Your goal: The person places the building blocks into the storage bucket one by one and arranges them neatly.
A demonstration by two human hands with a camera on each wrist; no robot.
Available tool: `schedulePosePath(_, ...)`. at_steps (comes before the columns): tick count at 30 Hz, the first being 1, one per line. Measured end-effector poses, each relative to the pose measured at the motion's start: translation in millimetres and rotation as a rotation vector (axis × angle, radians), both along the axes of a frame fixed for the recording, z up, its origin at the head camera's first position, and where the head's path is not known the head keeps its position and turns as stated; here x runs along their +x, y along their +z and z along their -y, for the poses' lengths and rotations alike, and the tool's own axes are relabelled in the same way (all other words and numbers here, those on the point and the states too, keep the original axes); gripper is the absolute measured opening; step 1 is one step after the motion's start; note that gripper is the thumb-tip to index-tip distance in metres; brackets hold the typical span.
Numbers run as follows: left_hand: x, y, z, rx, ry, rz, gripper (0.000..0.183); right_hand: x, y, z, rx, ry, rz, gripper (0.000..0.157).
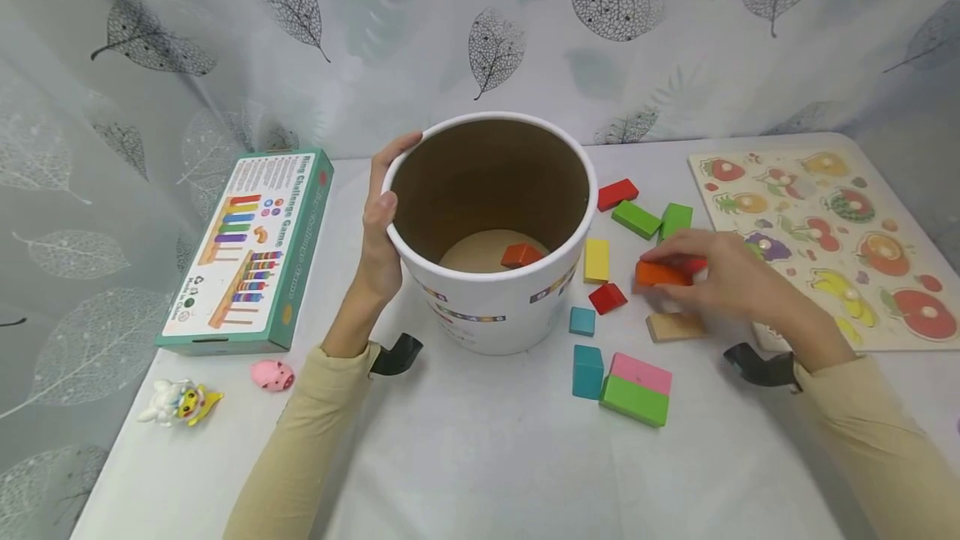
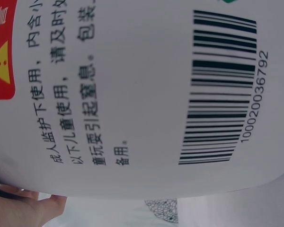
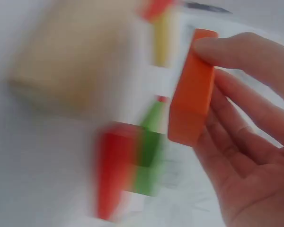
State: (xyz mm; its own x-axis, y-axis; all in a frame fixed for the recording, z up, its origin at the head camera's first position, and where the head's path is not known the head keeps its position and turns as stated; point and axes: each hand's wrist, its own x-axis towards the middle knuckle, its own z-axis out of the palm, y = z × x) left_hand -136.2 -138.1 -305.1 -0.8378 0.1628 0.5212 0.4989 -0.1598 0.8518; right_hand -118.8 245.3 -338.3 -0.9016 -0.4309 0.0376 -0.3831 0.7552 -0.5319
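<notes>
A large white bucket (image 1: pixel 487 315) stands on the table, its top facing me. My left hand (image 1: pixel 381 232) grips its rim on the left side, thumb near the edge. One orange block (image 1: pixel 521 255) lies on the bucket's floor. To the right of the bucket, my right hand (image 1: pixel 723 277) pinches another orange block (image 1: pixel 662 275); the right wrist view shows this orange block (image 3: pixel 191 94) between thumb and fingers. Around that hand lie a plain wooden block (image 1: pixel 675 327), a green block (image 1: pixel 675 220) and a red block (image 1: pixel 607 298). Printed text and a barcode on the bucket (image 2: pixel 142 94) fill the left wrist view.
More blocks lie right of the bucket: yellow (image 1: pixel 597 261), teal (image 1: pixel 588 372), pink (image 1: pixel 641 373) and others. A fruit puzzle board (image 1: pixel 795 190) is at far right. A ring game box (image 1: pixel 240 248), a pink pig figure (image 1: pixel 272 375) and small figurines (image 1: pixel 193 403) sit left.
</notes>
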Motion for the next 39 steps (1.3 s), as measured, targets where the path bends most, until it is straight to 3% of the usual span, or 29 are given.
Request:
schedulePosePath(5,0.9,1.0,0.1,0.007,0.000,0.008,0.074,-4.8,44.1,5.4,-0.092,-0.061,-0.221,0.052)
schedulePosePath(8,0.7,1.0,-0.6,0.006,0.000,0.014,0.074,-5.7,73.4,14.9,-0.248,-0.048,-0.370,0.056)
schedulePosePath(11,0.3,0.2,-0.3,0.009,-0.002,0.012,0.074,-8.7,97.7,34.3,-0.510,0.049,-0.456,0.052)
schedulePosePath(15,-0.7,-0.6,0.3,0.010,-0.006,-0.004,0.073,-12.6,119.7,70.7,-0.781,0.214,-0.428,0.044)
schedulePosePath(18,-1.8,-0.7,-0.1,0.011,-0.012,-0.018,0.073,-14.6,126.7,94.7,-0.828,0.281,-0.395,0.043)
schedulePosePath(24,-2.2,-1.0,0.3,0.006,-0.012,-0.029,0.074,-17.1,126.0,120.8,-0.837,0.310,-0.347,0.043)
schedulePosePath(39,-2.7,0.0,0.3,0.001,-0.012,-0.015,0.075,-22.8,119.8,127.0,-0.873,0.323,-0.320,0.042)
